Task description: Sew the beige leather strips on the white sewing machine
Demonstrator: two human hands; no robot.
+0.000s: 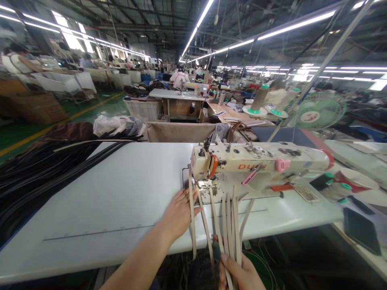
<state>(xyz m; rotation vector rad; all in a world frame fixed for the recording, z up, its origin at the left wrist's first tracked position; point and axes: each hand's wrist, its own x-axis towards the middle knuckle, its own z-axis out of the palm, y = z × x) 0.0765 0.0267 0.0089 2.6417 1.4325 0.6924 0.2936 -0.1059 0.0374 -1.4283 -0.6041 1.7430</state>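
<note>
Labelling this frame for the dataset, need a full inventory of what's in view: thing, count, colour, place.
sewing machine: one, cream with orange and pink parts, right of centre on the table
table: one, white, across the foreground
strips: several, beige, hanging from the machine over the table's front edge
dark strips: a large pile, black and brown, left end of the table
thread cones: two, pale on green bases, behind the machine
fan: one, green, far right behind the machine
phone: one, black, side surface at lower right
other workers: several, far background, too small to count
left hand: one, flat on the table, touching the leftmost strip
right hand: one, bottom edge, gripping the strips' lower ends
</note>
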